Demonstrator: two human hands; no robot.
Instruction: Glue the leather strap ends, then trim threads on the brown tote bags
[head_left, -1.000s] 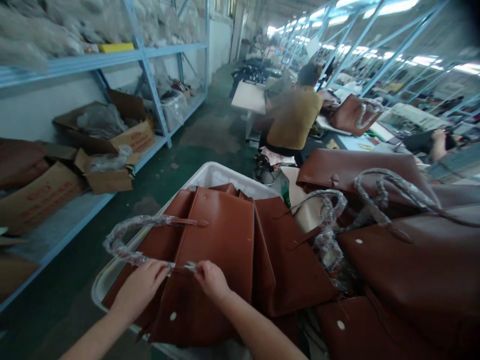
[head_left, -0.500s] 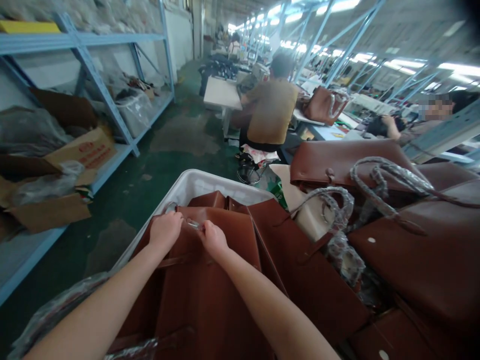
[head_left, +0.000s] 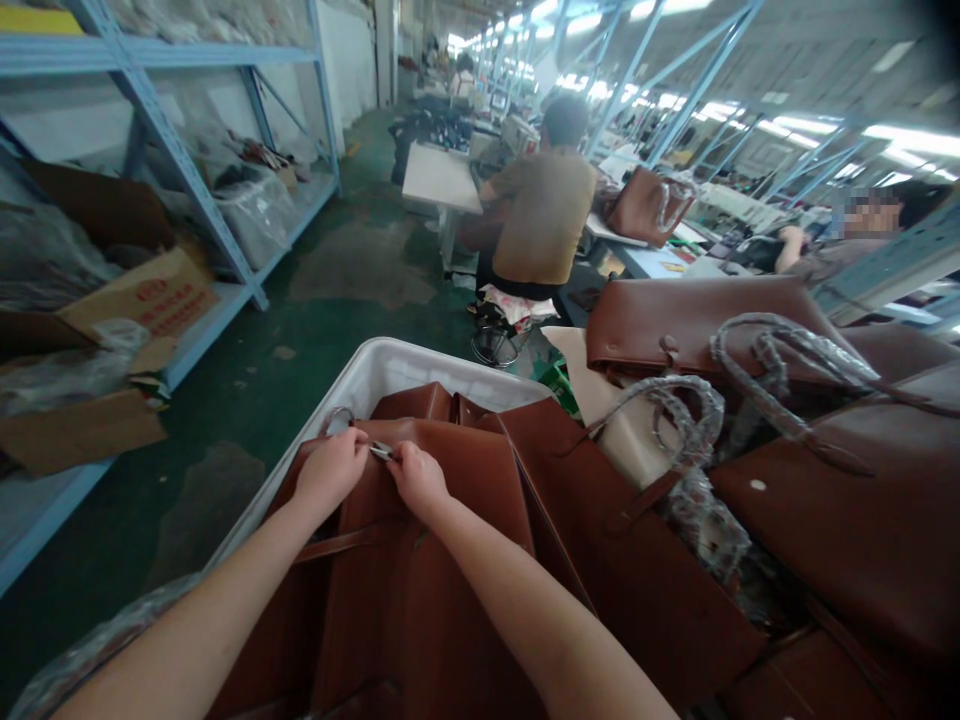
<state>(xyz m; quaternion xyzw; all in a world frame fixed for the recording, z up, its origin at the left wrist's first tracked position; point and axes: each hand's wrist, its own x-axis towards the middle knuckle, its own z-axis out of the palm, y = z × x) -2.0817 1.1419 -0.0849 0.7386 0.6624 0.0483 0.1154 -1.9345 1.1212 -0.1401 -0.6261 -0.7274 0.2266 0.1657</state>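
Over a brown leather bag, both my hands meet near its far top edge. My right hand is closed, its fingers pinching a small silver metal piece that points toward the other hand; its exact kind is too small to make out. My left hand is closed beside the piece's other end, and what its fingers grip is hidden. The bag lies with other brown bags in a white plastic bin. A thin leather strap lies below my left wrist.
More brown bags with plastic-wrapped handles are piled on the right. Blue shelving with an open cardboard box stands left. A seated person works ahead at a white table; another person sits far right.
My hands have drawn slightly closer together around the silver piece, which has shifted a little left. The camera view has turned slightly. The bags stay in place.
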